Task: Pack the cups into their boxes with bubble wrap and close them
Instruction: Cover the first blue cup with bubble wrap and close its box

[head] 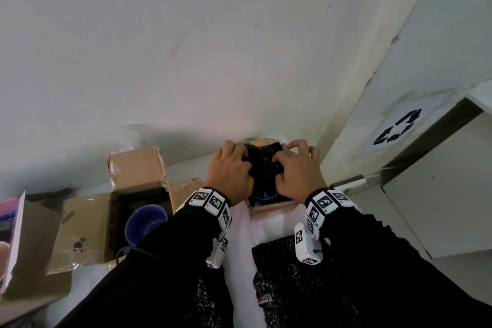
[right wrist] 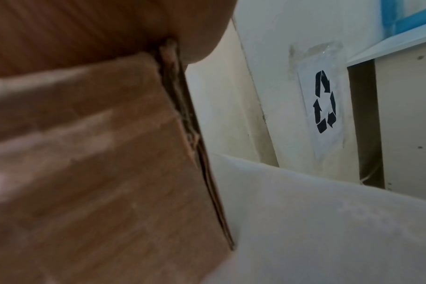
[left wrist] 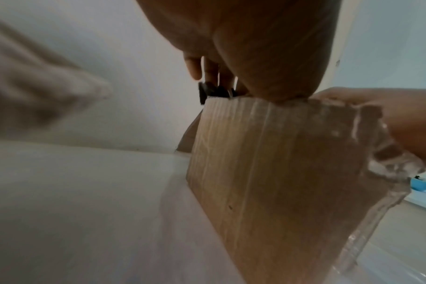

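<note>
An open cardboard box (head: pixel 274 206) stands on the white surface by the wall. Black bubble wrap (head: pixel 263 165) fills its top, and a blue cup's rim (head: pixel 265 196) shows under the wrap at the near side. My left hand (head: pixel 234 162) and right hand (head: pixel 295 162) both grip the wrap with curled fingers, side by side over the opening. In the left wrist view my left hand's fingers (left wrist: pixel 212 73) reach down onto the wrap (left wrist: pixel 207 92) at the box (left wrist: pixel 268 163) rim. The right wrist view shows only my palm (right wrist: pixel 110 23) against the box wall (right wrist: pixel 97 153).
A second open box (head: pixel 87 221) at the left holds another blue cup (head: pixel 145 224). More black bubble wrap sheets (head: pixel 279 274) lie near me. A white cabinet with a recycling sign (head: pixel 398 128) stands at the right. A pink-edged carton (head: pixel 10 234) sits at the far left.
</note>
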### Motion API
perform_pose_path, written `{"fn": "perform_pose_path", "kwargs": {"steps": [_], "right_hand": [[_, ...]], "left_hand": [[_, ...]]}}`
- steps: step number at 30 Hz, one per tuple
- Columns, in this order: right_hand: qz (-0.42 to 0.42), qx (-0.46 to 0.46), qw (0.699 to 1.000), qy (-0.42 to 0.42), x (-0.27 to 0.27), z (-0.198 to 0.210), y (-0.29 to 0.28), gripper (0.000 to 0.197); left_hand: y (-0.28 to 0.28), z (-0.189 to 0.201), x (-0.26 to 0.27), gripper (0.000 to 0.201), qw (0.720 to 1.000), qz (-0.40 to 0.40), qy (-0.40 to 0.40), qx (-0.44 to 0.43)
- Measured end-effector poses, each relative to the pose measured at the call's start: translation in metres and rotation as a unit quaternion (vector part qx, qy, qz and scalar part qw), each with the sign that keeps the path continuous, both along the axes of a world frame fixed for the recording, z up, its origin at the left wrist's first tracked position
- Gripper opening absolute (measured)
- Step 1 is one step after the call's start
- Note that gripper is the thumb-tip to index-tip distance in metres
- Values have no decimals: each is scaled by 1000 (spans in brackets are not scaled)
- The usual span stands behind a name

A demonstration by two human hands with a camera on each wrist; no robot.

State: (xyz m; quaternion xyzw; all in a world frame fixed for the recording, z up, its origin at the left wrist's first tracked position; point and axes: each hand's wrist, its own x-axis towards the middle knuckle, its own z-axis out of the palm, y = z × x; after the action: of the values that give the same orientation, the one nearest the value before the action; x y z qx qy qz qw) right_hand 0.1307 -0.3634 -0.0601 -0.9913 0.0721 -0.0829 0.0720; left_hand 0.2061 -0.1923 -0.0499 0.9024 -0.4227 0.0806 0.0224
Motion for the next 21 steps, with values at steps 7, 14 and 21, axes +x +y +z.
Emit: {"fn": "perform_pose_path", "kwargs": {"steps": [7, 14, 21], "right_hand": [[-43, -16, 997, -69, 1, 4, -5, 23], [-45, -59, 997, -31, 14, 5, 1, 13], [45, 15, 999, -19, -1, 4, 1, 46]], "left_hand": [[-2, 4, 0, 63, 983, 53, 103, -141], [-9, 7, -2, 18, 997, 61, -29, 45], [7, 3, 8, 41, 985, 8, 78, -154]]}}
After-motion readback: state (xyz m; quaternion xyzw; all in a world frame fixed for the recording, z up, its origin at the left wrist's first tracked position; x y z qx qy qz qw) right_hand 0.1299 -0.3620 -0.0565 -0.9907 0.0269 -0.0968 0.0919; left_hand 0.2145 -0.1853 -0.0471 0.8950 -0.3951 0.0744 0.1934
